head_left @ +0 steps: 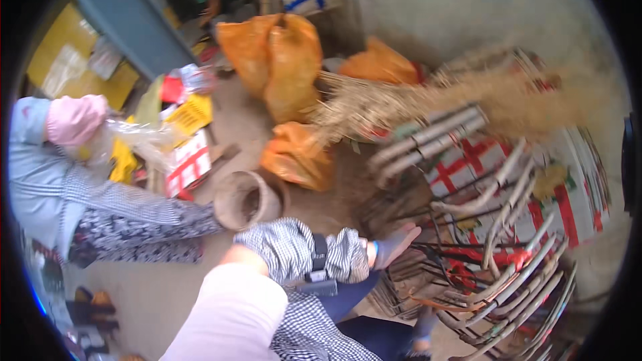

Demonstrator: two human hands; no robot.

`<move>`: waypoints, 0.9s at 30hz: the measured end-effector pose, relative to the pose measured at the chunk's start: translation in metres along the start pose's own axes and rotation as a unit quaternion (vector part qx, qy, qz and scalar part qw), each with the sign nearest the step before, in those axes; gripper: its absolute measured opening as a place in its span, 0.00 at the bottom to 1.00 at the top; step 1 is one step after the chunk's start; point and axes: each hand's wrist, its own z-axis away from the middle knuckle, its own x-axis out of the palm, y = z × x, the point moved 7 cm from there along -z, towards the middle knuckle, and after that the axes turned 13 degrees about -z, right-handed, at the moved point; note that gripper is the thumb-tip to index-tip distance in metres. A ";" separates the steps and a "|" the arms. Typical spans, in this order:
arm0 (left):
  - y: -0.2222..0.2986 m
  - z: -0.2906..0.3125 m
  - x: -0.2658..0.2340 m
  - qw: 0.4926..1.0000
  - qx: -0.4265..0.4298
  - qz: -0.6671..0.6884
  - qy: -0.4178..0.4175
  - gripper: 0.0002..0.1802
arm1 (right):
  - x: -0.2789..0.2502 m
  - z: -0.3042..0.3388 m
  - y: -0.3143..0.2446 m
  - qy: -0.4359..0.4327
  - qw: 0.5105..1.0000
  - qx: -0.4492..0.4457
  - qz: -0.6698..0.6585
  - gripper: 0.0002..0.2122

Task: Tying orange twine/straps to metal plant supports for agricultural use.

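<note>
My left arm, in a pink sleeve and a black-and-white checked oversleeve (281,247) with a dark strap, reaches across to the right. At its end my left hand (398,246) looks stretched out flat, holding nothing that I can see. It appears greyish, with a blue band at the wrist. Just beyond the fingertips lies a heap of bent, worn pole-like handles (495,287) with dark metal rods. Low in the picture, a blurred shape that looks like my right hand (424,326) is near the heap's lower left side; its fingers are not clear.
Orange sacks (294,60) and a bundle of dry straw-like stalks (401,103) lie ahead. A round tub (247,199) stands on the floor. At left, another person (100,194) in patterned clothes bends near plastic wrapping and yellow packages. Red-and-white sacking (468,167) lies beside the wall.
</note>
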 end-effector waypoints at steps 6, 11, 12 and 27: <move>0.022 0.196 -0.017 0.853 -0.091 0.507 -0.083 0.26 | 0.301 0.259 -0.171 -0.237 0.886 0.185 -0.353 0.32; 0.089 0.336 -0.002 0.833 0.073 0.548 -0.032 0.17 | 0.350 0.285 -0.185 -0.168 0.957 0.122 -0.203 0.20; 0.081 0.354 -0.013 0.829 0.125 0.544 -0.035 0.16 | 0.369 0.308 -0.178 -0.195 0.952 0.163 -0.168 0.20; 0.008 0.741 -0.154 0.675 0.109 0.599 0.417 0.14 | 0.618 0.632 -0.015 -0.564 0.694 0.372 0.251 0.20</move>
